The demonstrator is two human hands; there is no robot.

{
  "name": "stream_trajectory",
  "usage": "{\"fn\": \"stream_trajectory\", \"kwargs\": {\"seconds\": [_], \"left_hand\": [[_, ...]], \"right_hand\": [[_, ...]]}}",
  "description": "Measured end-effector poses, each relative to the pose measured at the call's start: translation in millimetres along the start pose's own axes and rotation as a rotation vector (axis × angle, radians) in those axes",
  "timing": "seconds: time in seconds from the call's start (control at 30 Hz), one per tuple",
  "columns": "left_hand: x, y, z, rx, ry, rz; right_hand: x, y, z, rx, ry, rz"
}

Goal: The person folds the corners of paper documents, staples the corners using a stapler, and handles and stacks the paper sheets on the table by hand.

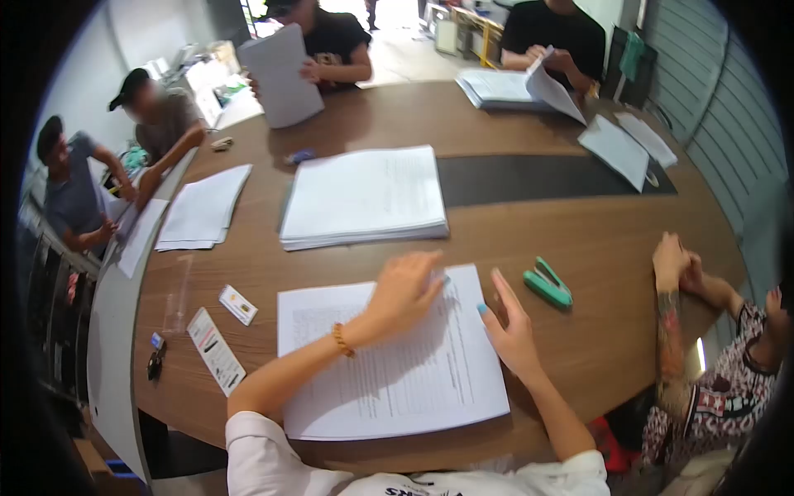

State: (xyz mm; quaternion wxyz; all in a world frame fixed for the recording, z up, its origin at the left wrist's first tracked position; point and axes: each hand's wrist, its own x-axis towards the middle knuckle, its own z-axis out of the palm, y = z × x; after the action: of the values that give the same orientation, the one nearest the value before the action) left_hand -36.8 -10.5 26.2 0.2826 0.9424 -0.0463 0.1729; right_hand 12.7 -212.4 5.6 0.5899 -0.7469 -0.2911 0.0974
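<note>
Shows left hand over nearly squared printed sheets, with grip indeterminable; right hand spread, empty; unheld stapler beyond its fingers.

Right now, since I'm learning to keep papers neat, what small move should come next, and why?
Probably lower the right hand onto the printed paper's right edge to steady it: its fingers are spread and its thumb is at that edge, while the left hand is over the upper part.
</note>
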Motion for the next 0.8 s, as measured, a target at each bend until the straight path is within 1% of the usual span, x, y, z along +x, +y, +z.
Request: {"fn": "stream_trajectory", "kwargs": {"seconds": [0.03,0.07,0.13,0.17,0.23,0.3,0.37,0.4,0.47,0.5,0.57,0.7,0.77,0.8], "left_hand": [[-2.3,1.9,-2.6,0.01,0.014,0.018],[-7.3,2.4,-1.7,-0.027,-0.026,0.018],[-9.9,0.5,-1.0,-0.046,-0.075,0.015],[-11.0,1.7,1.3,-0.06,-0.094,0.021],[-13.7,3.9,1.9,-0.096,-0.071,-0.042],[-13.9,7.6,-0.9,-0.115,-0.1,-0.062],[-11.6,9.8,-3.4,-0.096,-0.112,-0.088],[-8.3,5.7,-3.9,-0.1,-0.121,-0.089],[1.8,-3.3,-4.4,-0.245,-0.174,-0.05],[8.0,-2.6,-4.6,-0.249,-0.18,-0.051],[16.9,2.6,-5.8,-0.348,-0.246,-0.193],[12.6,4.1,5.6,-0.348,-0.21,-0.169],[9.6,6.3,7.0,-0.224,-0.143,-0.132],[9.4,7.0,7.5,-0.228,-0.152,-0.135]], "right_hand": [[-2.7,-5.7,-3.5,-0.208,-0.016,-0.079],[-7.4,-9.0,-3.7,-0.219,-0.004,-0.028],[-6.5,-13.1,0.3,-0.241,-0.055,-0.062],[-7.2,-11.0,1.9,-0.245,-0.044,-0.041],[-7.6,-7.4,6.7,-0.339,-0.056,-0.133],[-7.8,-7.3,8.9,-0.399,-0.066,-0.135],[-8.3,-10.4,9.2,-0.531,-0.065,-0.18],[-8.3,-11.1,9.0,-0.53,-0.064,-0.17],[-9.0,-12.2,8.4,-0.57,-0.066,-0.181],[-8.7,-12.7,8.3,-0.569,-0.066,-0.173],[-8.6,-13.4,8.4,-0.554,-0.065,-0.165],[-8.6,-12.8,9.1,-0.55,-0.053,-0.156],[-9.2,-12.3,10.1,-0.575,-0.027,-0.204],[-9.9,-12.8,10.2,-0.573,-0.029,-0.195]]}}
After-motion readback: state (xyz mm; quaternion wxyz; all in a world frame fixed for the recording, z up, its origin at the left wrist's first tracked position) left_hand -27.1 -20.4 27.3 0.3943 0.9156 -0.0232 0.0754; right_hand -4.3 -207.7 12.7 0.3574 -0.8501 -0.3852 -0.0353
